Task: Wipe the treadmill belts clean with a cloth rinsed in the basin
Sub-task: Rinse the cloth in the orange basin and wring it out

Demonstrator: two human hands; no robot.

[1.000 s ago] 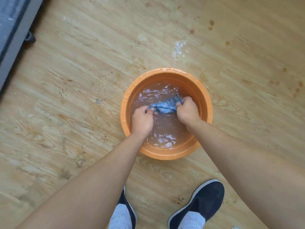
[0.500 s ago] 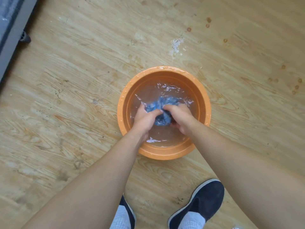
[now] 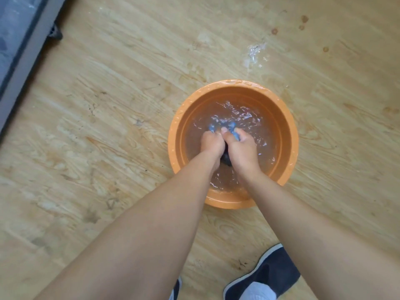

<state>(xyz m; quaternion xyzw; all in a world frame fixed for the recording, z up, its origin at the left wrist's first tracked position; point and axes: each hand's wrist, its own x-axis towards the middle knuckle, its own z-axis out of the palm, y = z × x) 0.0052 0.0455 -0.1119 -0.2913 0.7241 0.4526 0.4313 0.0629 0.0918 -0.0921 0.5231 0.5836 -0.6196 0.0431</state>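
Observation:
An orange round basin (image 3: 290, 131) of rippling water stands on the wooden floor. Both my hands are in it, pressed side by side. My left hand (image 3: 211, 144) and my right hand (image 3: 241, 146) are clenched on a blue cloth (image 3: 232, 126), which is bunched up and mostly hidden; only small blue folds stick out beyond the knuckles at the water's surface. A grey treadmill edge (image 3: 23, 53) with its dark belt runs along the top left corner.
A small puddle of spilled water (image 3: 255, 55) lies on the floor beyond the basin. A black treadmill foot (image 3: 55, 34) rests by the frame. My dark shoe (image 3: 266, 276) stands at the bottom right, close to the basin.
The cloth was stretched between my separated hands; the hands have since come together and bunched it up in the water. The view has shifted so the basin sits further right.

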